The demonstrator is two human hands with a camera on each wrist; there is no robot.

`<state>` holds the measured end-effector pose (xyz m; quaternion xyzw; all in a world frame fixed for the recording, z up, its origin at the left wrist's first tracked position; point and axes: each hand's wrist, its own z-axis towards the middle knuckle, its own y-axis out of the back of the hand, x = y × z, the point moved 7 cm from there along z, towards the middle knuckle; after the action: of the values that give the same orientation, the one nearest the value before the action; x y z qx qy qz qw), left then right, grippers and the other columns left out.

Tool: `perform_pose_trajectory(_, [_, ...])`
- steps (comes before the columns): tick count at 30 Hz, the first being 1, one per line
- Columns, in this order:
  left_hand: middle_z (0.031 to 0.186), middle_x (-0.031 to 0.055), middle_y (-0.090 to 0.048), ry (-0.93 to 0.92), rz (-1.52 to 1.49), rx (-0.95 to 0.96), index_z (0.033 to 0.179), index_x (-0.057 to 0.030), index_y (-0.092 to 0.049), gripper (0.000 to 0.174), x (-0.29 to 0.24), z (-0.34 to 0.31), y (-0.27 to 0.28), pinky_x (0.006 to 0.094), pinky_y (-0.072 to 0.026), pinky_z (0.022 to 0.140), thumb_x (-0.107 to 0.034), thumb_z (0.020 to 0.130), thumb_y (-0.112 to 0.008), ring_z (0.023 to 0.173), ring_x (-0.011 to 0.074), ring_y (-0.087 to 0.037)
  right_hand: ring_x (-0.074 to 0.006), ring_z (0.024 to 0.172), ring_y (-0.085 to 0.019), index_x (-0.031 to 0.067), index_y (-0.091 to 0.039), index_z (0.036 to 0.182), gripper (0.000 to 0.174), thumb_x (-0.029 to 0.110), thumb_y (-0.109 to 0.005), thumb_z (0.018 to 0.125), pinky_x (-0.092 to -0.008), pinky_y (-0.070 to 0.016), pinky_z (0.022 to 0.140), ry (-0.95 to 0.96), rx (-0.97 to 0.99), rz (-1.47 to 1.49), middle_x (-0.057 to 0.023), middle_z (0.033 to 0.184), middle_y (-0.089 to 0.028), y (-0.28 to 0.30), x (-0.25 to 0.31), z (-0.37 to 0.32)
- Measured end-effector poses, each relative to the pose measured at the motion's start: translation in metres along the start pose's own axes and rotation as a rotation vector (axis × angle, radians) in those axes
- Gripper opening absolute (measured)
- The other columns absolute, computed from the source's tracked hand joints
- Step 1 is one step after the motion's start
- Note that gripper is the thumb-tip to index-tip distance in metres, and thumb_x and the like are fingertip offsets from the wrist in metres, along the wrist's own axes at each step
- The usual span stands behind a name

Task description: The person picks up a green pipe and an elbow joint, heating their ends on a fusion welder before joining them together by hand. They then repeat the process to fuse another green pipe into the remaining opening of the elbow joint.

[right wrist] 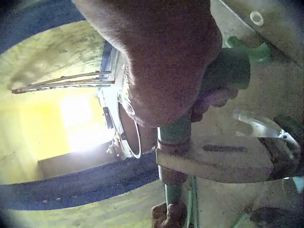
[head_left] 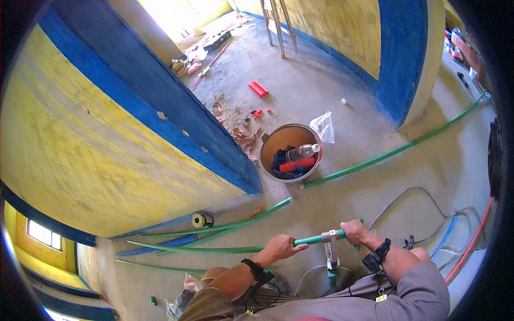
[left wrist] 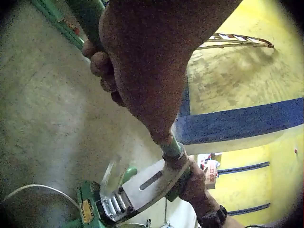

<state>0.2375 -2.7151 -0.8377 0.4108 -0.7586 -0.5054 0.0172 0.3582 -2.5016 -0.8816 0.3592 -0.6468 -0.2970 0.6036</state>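
In the head view, the left hand (head_left: 281,247) grips a long green pipe (head_left: 214,250) left of a metal tool (head_left: 332,249) with a flat plate. The right hand (head_left: 355,232) holds a green fitting on the tool's other side. From the right wrist, the right hand (right wrist: 166,61) has its fingers curled round that fitting (right wrist: 235,66), which meets the metal socket on the plate (right wrist: 218,159). The left wrist view shows the left hand (left wrist: 142,61) round the pipe, whose end meets the tool (left wrist: 147,185); the tool's green body (left wrist: 89,204) is below.
A bucket (head_left: 289,134) holding a bottle and red and dark items stands ahead. Green pipes (head_left: 396,151) lie to the right and left, with a blue pipe (head_left: 171,244) at left. Cables (head_left: 417,190) cross the floor at right. A ladder (head_left: 281,32) stands farther back.
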Motion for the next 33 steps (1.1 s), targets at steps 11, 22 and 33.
perform_pose_trajectory(11, [0.072, 0.0232, -0.064, 0.073, -0.051, 0.042, 0.072, -0.0025, -0.070, 0.076, 0.014, 0.003, -0.007, 0.0478, -0.0506, 0.064, -0.076, 0.076, -0.052, 0.068, 0.0389, -0.063, -0.0171, 0.062, -0.057, 0.0025, -0.061, 0.086, 0.048, 0.050, -0.053, 0.092, -0.0332, -0.0468, 0.059, -0.349, 0.186, 0.591, -0.0082, 0.068, -0.060, 0.016, -0.001, -0.023])
perform_pose_trajectory(22, [0.070, 0.0229, -0.064, 0.125, -0.103, -0.001, 0.078, -0.0024, -0.071, 0.074, 0.021, 0.006, -0.003, 0.0485, -0.0498, 0.066, -0.074, 0.076, -0.054, 0.070, 0.0406, -0.063, -0.0137, 0.061, -0.057, 0.0014, -0.059, 0.091, 0.046, 0.047, -0.055, 0.093, -0.0295, -0.0463, 0.057, -0.480, 0.207, 1.018, -0.0043, 0.073, -0.057, -0.004, -0.019, -0.022])
perform_pose_trajectory(33, [0.072, 0.0229, -0.065, 0.105, -0.085, -0.005, 0.077, -0.0012, -0.071, 0.076, 0.021, 0.003, 0.000, 0.0480, -0.0500, 0.065, -0.075, 0.076, -0.053, 0.069, 0.0399, -0.063, -0.0157, 0.057, -0.057, 0.0035, -0.061, 0.086, 0.045, 0.047, -0.056, 0.092, -0.0342, -0.0501, 0.049, -0.720, 0.278, 1.221, -0.0043, 0.070, -0.055, -0.007, -0.014, -0.027])
